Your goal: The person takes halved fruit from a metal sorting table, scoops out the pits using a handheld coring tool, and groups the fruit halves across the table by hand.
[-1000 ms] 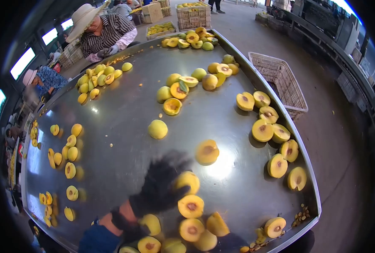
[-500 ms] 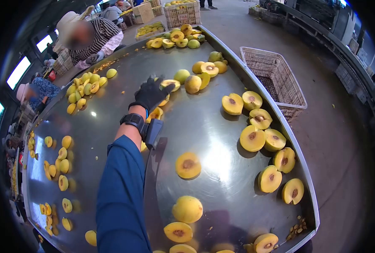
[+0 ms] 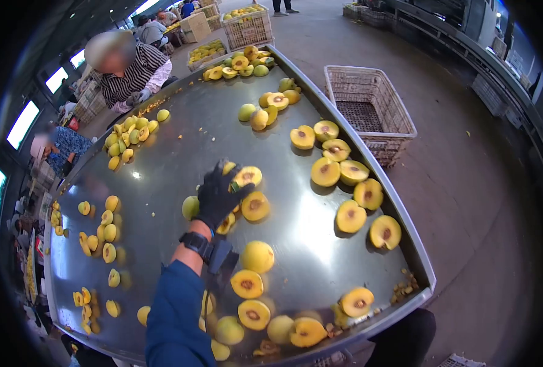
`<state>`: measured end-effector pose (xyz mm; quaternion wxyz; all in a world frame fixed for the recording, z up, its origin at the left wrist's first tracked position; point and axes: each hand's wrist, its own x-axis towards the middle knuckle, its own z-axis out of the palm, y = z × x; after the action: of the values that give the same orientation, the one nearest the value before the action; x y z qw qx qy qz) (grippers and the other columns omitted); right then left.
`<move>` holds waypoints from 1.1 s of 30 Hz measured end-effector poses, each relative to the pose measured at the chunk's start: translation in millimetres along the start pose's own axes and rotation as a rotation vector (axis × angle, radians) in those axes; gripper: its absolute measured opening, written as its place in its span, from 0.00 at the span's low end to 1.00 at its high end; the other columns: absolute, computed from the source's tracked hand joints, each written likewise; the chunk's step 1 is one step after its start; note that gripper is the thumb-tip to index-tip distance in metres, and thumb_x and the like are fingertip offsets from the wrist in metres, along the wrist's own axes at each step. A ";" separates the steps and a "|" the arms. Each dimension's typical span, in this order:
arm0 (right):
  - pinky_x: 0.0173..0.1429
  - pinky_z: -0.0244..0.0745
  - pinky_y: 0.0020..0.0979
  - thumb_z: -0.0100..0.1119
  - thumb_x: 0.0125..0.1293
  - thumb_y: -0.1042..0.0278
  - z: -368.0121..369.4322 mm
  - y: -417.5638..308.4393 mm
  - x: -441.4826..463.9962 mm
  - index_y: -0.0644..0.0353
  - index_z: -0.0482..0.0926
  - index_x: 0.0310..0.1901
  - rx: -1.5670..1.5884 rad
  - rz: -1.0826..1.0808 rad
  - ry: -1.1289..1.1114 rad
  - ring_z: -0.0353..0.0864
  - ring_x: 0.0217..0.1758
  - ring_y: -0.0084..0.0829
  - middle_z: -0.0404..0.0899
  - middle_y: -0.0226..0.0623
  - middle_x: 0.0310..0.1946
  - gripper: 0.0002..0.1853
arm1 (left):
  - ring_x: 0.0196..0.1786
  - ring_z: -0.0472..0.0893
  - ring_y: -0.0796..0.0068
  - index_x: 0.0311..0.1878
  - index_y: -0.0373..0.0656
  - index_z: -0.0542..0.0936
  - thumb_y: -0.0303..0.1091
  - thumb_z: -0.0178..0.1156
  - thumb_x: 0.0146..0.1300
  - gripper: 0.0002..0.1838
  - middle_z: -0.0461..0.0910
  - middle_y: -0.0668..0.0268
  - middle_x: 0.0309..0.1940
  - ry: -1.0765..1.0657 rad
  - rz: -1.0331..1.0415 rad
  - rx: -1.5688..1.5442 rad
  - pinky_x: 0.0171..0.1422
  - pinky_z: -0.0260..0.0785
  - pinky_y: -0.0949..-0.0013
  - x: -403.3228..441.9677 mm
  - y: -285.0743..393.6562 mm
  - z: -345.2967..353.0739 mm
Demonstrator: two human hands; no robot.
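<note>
My left hand (image 3: 218,194), in a dark glove with a device strapped at the wrist (image 3: 204,246), is low over the metal table, palm down. Its fingers curve around a cut yellow peach half (image 3: 249,176), with the thumb along the near side. Another peach half (image 3: 255,207) lies cut face up beside the thumb, and a greenish peach piece (image 3: 190,208) is on the other side of the hand. More pieces show partly under the palm. Closer to me are a whole-looking peach (image 3: 257,257) and a peach half (image 3: 247,284). My right hand is out of view.
The metal table's raised rim (image 3: 378,177) runs along the right, with several peach halves (image 3: 351,217) inside it. A plastic crate (image 3: 369,134) stands on the floor beyond. Across the table, a person in stripes (image 3: 128,76) works near a peach pile (image 3: 128,137).
My left hand has drawn back towards me across the table, bringing peach pieces with it. The view has shifted, showing more of the near edge.
</note>
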<state>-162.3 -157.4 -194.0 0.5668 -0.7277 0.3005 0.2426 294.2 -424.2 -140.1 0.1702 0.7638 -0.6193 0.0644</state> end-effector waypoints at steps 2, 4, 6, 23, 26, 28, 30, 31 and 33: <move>0.35 0.74 0.47 0.60 0.61 0.54 1.4 3.6 -5.3 0.58 0.76 0.44 0.049 -0.177 0.141 0.81 0.32 0.52 0.80 0.53 0.30 0.17 | 0.62 0.71 0.51 0.62 0.57 0.77 0.61 0.64 0.56 0.33 0.66 0.56 0.67 0.003 0.082 -0.008 0.64 0.66 0.50 -29.2 22.4 -5.5; 0.33 0.74 0.46 0.60 0.62 0.55 4.9 7.2 -8.4 0.59 0.76 0.41 0.046 -0.279 0.206 0.80 0.30 0.52 0.79 0.51 0.28 0.15 | 0.64 0.69 0.50 0.62 0.58 0.77 0.60 0.65 0.54 0.33 0.66 0.56 0.67 -0.018 0.127 -0.043 0.65 0.64 0.51 -59.8 47.4 -11.5; 0.32 0.73 0.46 0.60 0.62 0.56 11.5 13.6 -5.0 0.59 0.75 0.39 -0.011 -0.309 0.194 0.79 0.28 0.51 0.79 0.50 0.26 0.14 | 0.69 0.64 0.50 0.64 0.55 0.75 0.56 0.67 0.55 0.34 0.64 0.55 0.68 -0.151 0.122 -0.092 0.71 0.58 0.51 -85.7 82.8 -34.6; 0.31 0.75 0.41 0.51 0.66 0.60 -4.3 0.7 -25.3 0.57 0.79 0.39 -0.241 -0.349 0.220 0.83 0.30 0.44 0.82 0.43 0.27 0.11 | 0.68 0.67 0.48 0.70 0.54 0.67 0.53 0.59 0.64 0.32 0.66 0.53 0.67 -0.093 0.259 -0.136 0.69 0.60 0.47 -161.4 101.2 -69.0; 0.29 0.75 0.39 0.48 0.69 0.62 2.2 8.9 -17.8 0.55 0.80 0.42 -0.199 -0.341 0.228 0.84 0.31 0.41 0.82 0.40 0.30 0.11 | 0.68 0.67 0.48 0.68 0.52 0.68 0.54 0.56 0.65 0.31 0.67 0.53 0.66 0.158 0.095 0.073 0.69 0.60 0.45 -127.6 21.7 -44.6; 0.29 0.75 0.41 0.53 0.67 0.61 11.4 16.9 -8.2 0.55 0.78 0.41 -0.114 -0.409 0.295 0.82 0.30 0.43 0.81 0.41 0.28 0.09 | 0.66 0.69 0.46 0.67 0.50 0.69 0.54 0.54 0.66 0.30 0.70 0.52 0.64 0.303 -0.013 0.181 0.69 0.59 0.44 -101.8 -41.8 -25.9; 0.32 0.73 0.46 0.60 0.62 0.57 13.4 8.5 -13.5 0.58 0.76 0.38 0.063 -0.515 0.390 0.79 0.27 0.49 0.78 0.48 0.25 0.12 | 0.65 0.69 0.43 0.67 0.48 0.68 0.54 0.53 0.66 0.31 0.71 0.51 0.63 0.260 -0.140 0.133 0.69 0.58 0.43 -90.9 -79.4 -16.1; 0.30 0.72 0.45 0.59 0.63 0.59 4.8 -9.2 -17.8 0.58 0.76 0.36 0.150 -0.291 0.246 0.78 0.26 0.48 0.77 0.45 0.23 0.11 | 0.65 0.70 0.42 0.67 0.47 0.68 0.53 0.54 0.66 0.31 0.72 0.50 0.63 0.191 -0.203 0.077 0.69 0.58 0.43 -90.8 -84.6 -12.1; 0.30 0.72 0.45 0.59 0.63 0.59 -5.6 -20.1 -17.6 0.57 0.76 0.36 0.001 -0.367 0.249 0.78 0.26 0.48 0.77 0.45 0.23 0.10 | 0.66 0.68 0.41 0.67 0.46 0.69 0.54 0.53 0.66 0.31 0.71 0.49 0.64 0.062 -0.276 -0.109 0.70 0.58 0.43 -100.9 -54.9 -35.6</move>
<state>-160.3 -156.4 -166.8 0.5604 -0.7942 0.2309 0.0435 328.7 -309.2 -148.0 0.2378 0.8288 -0.5056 0.0305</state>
